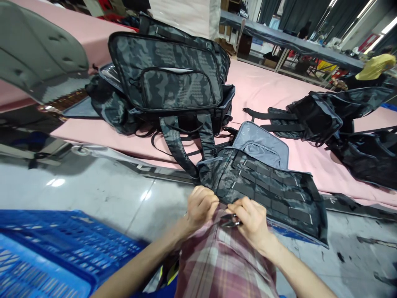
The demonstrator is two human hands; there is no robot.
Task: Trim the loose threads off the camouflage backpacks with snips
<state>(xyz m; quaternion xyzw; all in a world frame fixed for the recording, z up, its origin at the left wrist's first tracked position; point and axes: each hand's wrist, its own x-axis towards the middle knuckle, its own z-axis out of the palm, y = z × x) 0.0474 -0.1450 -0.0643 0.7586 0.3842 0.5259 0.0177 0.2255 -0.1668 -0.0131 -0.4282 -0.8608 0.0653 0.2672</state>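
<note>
A dark camouflage backpack with rows of webbing hangs over the front edge of the table, its grey-lined flap folded open behind. My left hand is closed, fingers curled on the near edge of this backpack. Close beside it, my right hand is also closed at the same edge. A pair of small dark snips sticks out of the right hand, blades toward the left. What the fingertips pinch is partly hidden by the hands.
A larger camouflage backpack stands on the pink-covered table. More dark bags lie at the right. Blue plastic crates stand on the floor at left. A grey padded panel is at the far left. Someone in yellow is at the back right.
</note>
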